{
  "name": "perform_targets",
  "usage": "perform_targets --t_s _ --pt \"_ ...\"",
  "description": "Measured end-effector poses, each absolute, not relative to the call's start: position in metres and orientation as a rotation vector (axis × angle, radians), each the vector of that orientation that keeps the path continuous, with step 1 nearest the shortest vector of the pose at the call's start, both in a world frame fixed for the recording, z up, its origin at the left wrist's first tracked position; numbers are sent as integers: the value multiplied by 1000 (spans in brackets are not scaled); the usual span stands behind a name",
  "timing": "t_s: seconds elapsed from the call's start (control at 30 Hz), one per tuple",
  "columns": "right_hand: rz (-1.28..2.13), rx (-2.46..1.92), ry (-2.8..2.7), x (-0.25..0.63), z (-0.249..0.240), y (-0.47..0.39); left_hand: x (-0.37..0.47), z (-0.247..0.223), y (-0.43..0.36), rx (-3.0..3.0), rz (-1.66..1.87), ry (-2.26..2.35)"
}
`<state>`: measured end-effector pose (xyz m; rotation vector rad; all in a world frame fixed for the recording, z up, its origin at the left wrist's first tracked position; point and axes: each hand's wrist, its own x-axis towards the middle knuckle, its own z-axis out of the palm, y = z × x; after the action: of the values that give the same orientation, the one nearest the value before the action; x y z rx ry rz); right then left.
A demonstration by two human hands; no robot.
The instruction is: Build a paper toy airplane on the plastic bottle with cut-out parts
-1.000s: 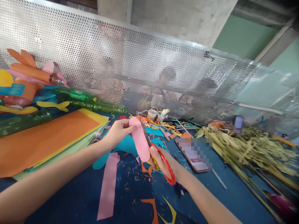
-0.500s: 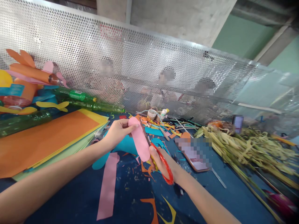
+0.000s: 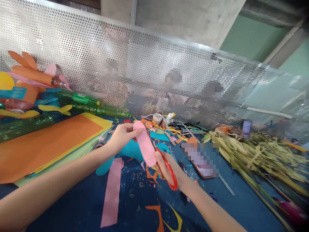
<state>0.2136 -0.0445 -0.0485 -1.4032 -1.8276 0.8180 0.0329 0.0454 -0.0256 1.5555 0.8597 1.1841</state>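
Observation:
My left hand (image 3: 125,137) pinches the upper end of a pink paper strip (image 3: 146,146) with rounded ends. Red-handled scissors (image 3: 171,172) are in my right hand (image 3: 166,166), their dark blades lying along the strip's right edge. Whether the blades are cutting into the paper I cannot tell. On the blue table below lies another pink paper piece (image 3: 111,193), straight with a wider top. A blue paper shape (image 3: 130,150) sits partly behind my left hand. Orange scraps (image 3: 156,214) and a yellow scrap (image 3: 177,219) are near the front.
Stacked coloured paper sheets (image 3: 55,140) lie at left, with green plastic bottles (image 3: 84,99) and paper-covered bottle figures (image 3: 31,77) behind. Cups (image 3: 157,118) stand amid scraps by the perforated metal screen (image 3: 149,64). To the right are a phone (image 3: 201,162) and dried husks (image 3: 241,151).
Almost nothing differs. My right hand and the scissors have shifted very slightly, while my left hand keeps its pinch on the pink strip.

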Motion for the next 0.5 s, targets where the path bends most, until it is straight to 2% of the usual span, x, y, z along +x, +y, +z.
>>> perform_targets --t_s 0.5 --pt "625 -1323 -1883 214 -50 -40 34 -27 44 1434 1157 845"
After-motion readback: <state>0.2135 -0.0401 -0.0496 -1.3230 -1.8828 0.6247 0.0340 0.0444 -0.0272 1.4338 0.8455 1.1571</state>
